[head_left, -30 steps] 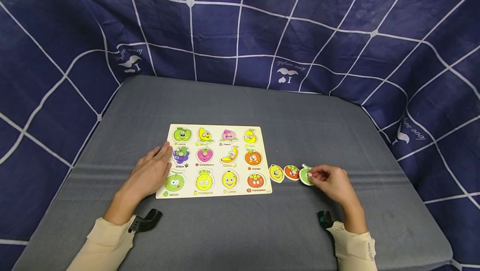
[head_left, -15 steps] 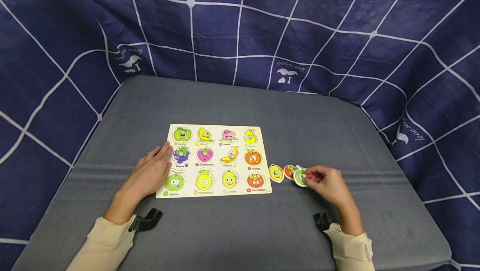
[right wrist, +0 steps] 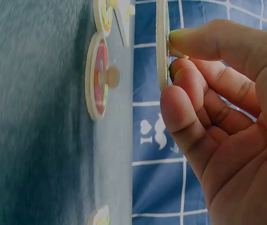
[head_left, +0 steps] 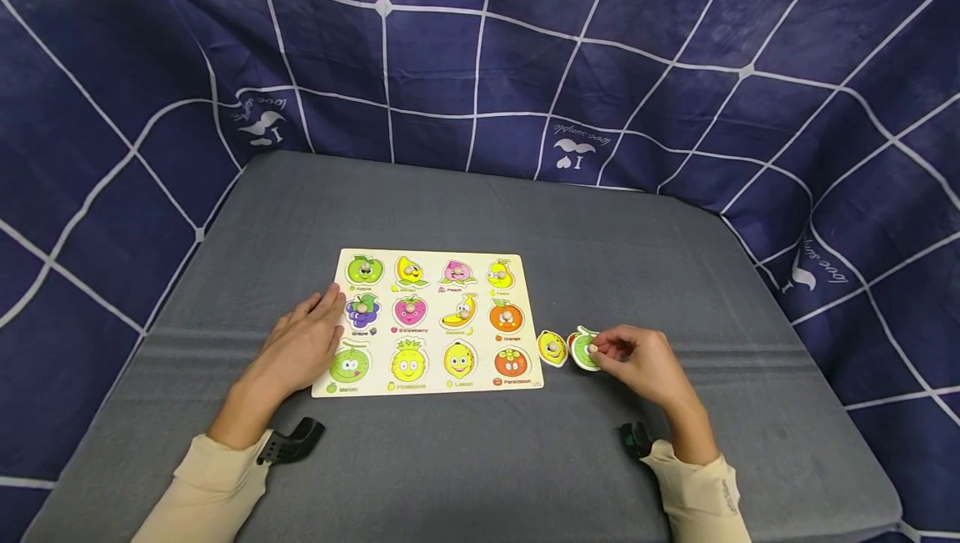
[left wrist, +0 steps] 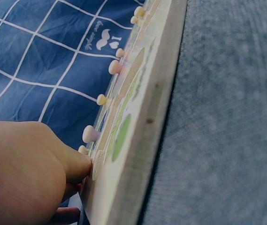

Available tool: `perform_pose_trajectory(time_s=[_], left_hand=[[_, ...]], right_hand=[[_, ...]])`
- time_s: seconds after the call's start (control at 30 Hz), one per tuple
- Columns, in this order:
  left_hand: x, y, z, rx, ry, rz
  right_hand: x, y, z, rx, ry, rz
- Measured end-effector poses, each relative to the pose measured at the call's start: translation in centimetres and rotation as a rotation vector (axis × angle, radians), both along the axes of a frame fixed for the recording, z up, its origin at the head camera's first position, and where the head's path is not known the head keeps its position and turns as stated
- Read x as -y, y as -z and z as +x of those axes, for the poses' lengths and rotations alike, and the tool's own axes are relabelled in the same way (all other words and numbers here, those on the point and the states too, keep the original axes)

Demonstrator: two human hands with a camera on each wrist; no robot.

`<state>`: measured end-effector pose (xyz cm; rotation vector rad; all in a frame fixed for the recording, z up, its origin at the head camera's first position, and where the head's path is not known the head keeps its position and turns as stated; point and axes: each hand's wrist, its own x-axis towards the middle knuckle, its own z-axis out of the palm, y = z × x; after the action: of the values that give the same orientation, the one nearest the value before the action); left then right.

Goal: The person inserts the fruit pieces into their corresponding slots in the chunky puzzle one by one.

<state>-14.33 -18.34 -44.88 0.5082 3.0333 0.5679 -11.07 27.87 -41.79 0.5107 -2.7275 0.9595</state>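
My right hand (head_left: 641,364) pinches the knob of a green melon puzzle piece (head_left: 582,350), thumb against fingertips. In the right wrist view this piece (right wrist: 162,47) is raised off the table, seen edge-on. It overlaps the red persimmon piece (right wrist: 98,79), which lies on the table with its knob up. A yellow lemon piece (head_left: 552,348) lies between it and the wooden fruit puzzle board (head_left: 431,389). At the board's left edge rests my left hand (head_left: 296,347), fingers extended together. Its thumb (left wrist: 79,164) touches the board near the printed melon.
Knobbed fruit pieces fill the board's upper two rows; its bottom row shows printed fruit pictures. Another piece (right wrist: 100,216) peeks in at the bottom of the right wrist view. A grey cloth (head_left: 465,460) covers the table, and a blue checked curtain (head_left: 450,51) hangs behind.
My right hand has carried the melon piece left, from the right of the persimmon piece to over it, covering most of it. My left hand has stayed still.
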Motion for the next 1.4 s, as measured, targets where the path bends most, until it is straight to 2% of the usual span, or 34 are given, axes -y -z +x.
perform_pose_trajectory(time_s=[0.6,0.97,1.4], left_hand=[[-0.1,0.0,0.0,-0.007,-0.003,0.007],[0.0,0.0,0.0,-0.012,-0.003,0.002],[0.0,0.0,0.0,0.001,-0.006,0.007]], right_hand=[[4.8,0.0,-1.1,0.064,-0.171,-0.021],[7.5,0.2,-1.6,0.055,-0.275,-0.033],[9.9,0.6,-1.8,0.082,-0.342,-0.034]])
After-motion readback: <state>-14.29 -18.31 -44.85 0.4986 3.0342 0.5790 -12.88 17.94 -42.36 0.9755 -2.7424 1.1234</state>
